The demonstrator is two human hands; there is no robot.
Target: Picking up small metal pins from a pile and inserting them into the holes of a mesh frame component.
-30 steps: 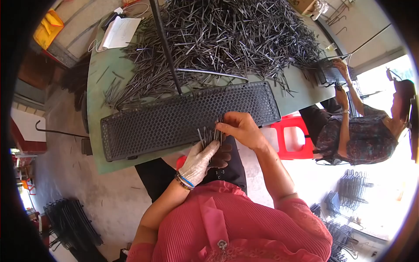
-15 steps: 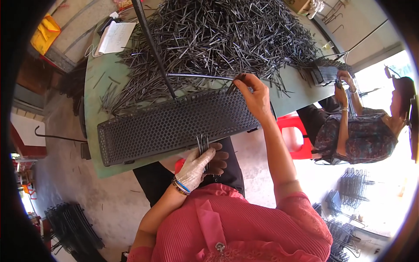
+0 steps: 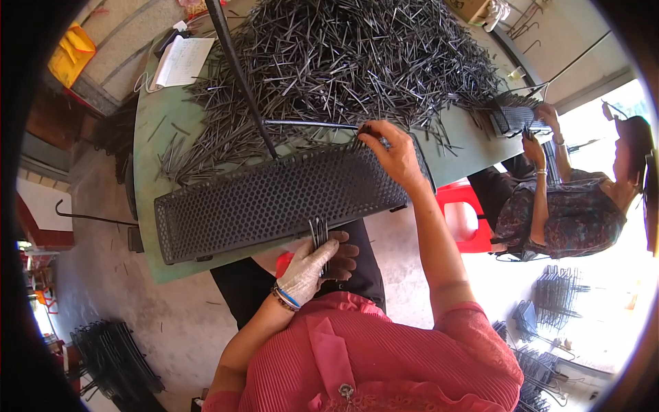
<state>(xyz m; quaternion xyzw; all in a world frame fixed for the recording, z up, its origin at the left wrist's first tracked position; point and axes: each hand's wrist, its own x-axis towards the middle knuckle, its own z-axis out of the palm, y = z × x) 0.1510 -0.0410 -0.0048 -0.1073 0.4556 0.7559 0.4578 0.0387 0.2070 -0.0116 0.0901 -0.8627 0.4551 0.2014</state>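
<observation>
A long black perforated metal basket (image 3: pixel 268 199) lies across the near edge of the green table. My left hand (image 3: pixel 309 264), in a pale glove, is closed around a small bundle of thin black strips (image 3: pixel 318 233) just below the basket's near edge. At the far rim, right of the middle, my bare right hand (image 3: pixel 392 152) is bent with thumb and fingers pinched together. What lies between those fingertips is hidden. A dark horizontal rod (image 3: pixel 309 124) runs from an upright black post (image 3: pixel 240 79) toward them.
A large heap of black strips (image 3: pixel 357 62) covers the far part of the green table (image 3: pixel 152 206). An open notebook (image 3: pixel 184 60) lies at the far left. To the right, a co-worker (image 3: pixel 556 206) handles another basket (image 3: pixel 513 118) near a red stool (image 3: pixel 463 216).
My right hand has shifted slightly left along the basket's far rim, its fingers more curled. My left hand still holds the strips and has barely moved.
</observation>
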